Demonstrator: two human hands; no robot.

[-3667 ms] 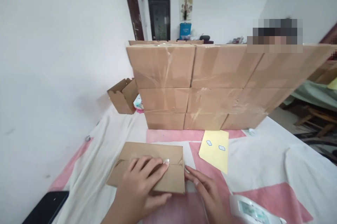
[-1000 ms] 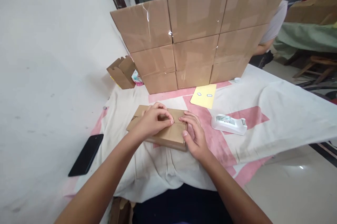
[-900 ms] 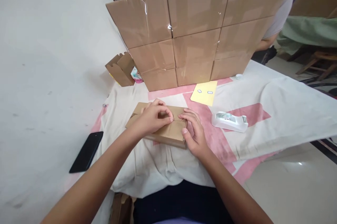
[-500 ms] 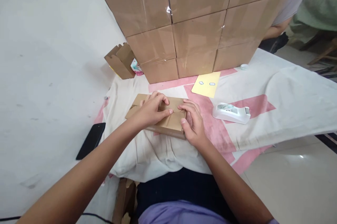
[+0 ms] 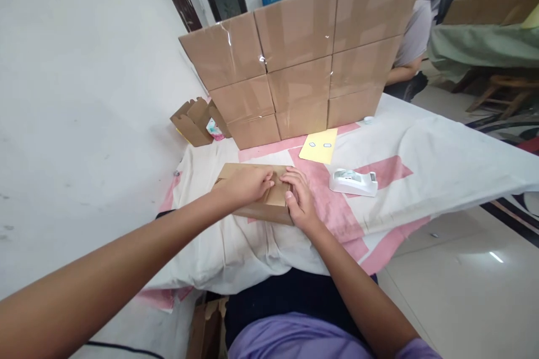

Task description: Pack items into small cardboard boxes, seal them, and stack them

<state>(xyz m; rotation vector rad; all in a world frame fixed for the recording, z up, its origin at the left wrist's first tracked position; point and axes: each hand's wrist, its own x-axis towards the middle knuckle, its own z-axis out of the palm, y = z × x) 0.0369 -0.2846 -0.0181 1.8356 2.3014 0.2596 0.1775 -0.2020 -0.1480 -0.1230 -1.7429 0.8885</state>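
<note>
A flat brown cardboard box [image 5: 269, 213] lies on the cloth-covered table in front of me. Over its top, my left hand [image 5: 251, 183] is closed in a pinch near the middle; what its fingertips hold, if anything, is too small to make out. At the right end of the box rests my right hand [image 5: 300, 197], fingers apart and curved over the top and edge. A white tape dispenser [image 5: 352, 182] stands to the right of that hand. Behind the box lies a yellow sheet [image 5: 319, 146] with two small outlined shapes.
A tall cardboard partition [image 5: 298, 78] stands across the back of the table [image 5: 446, 151]. An open carton [image 5: 194, 123] is at the back left by the wall. Behind the partition sits a person [image 5: 406, 55]. A dark object [image 5: 165, 213] shows behind my left forearm.
The view has tilted up, showing more of the room. My left hand's fingers have drawn together into a pinch, while my right hand stays on the box's right end.
</note>
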